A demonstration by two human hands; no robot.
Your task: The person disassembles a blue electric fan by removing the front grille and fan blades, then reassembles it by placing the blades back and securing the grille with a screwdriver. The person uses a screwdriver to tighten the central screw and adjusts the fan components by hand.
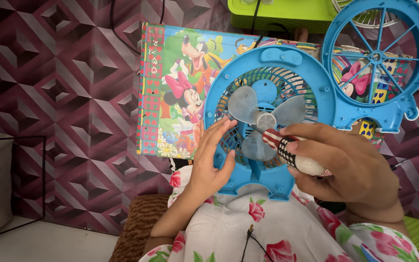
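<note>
Nearest, a floral cloth point(267, 228) covers the person's lap. Above it, the right hand point(350, 170) wraps its fingers closed around the striped handle of a screwdriver point(287, 148), whose tip meets the hub in the middle of a blue fan point(267, 121). The left hand point(212, 155) lies open, fingers spread, against the fan's left rim. The fan stands on the lap's edge, leaning over a cartoon picture board point(175, 87). Further right, the fan's detached blue front grille point(379, 58) rests on the board. Farthest, a green box point(287, 14).
</note>
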